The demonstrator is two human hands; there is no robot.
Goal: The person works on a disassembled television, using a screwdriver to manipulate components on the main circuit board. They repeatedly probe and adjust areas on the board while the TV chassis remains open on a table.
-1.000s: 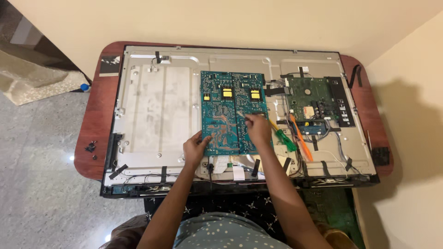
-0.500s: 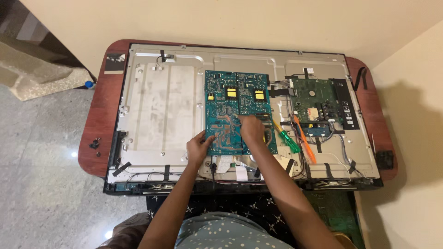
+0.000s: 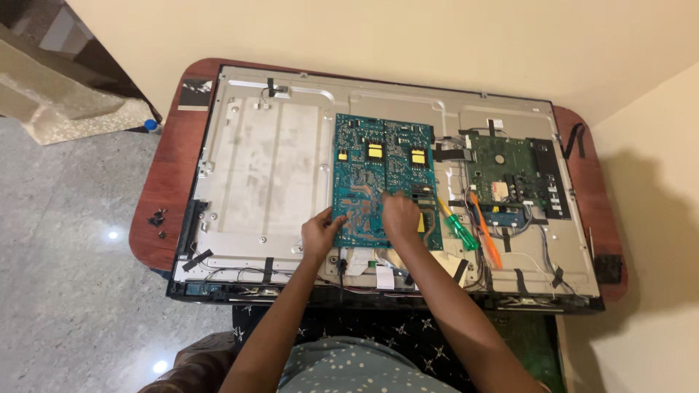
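Both hands rest on the teal circuit board (image 3: 384,182) lying on the opened television back (image 3: 269,167): left hand (image 3: 321,234) pinches its lower-left edge, right hand (image 3: 401,216) presses down, fingers curled, beside a green screwdriver (image 3: 459,229).

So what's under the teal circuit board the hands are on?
The teal circuit board lies on the television's grey metal back panel, visible all around it. The left hand and right hand cover its lower edge; beneath it stays hidden.
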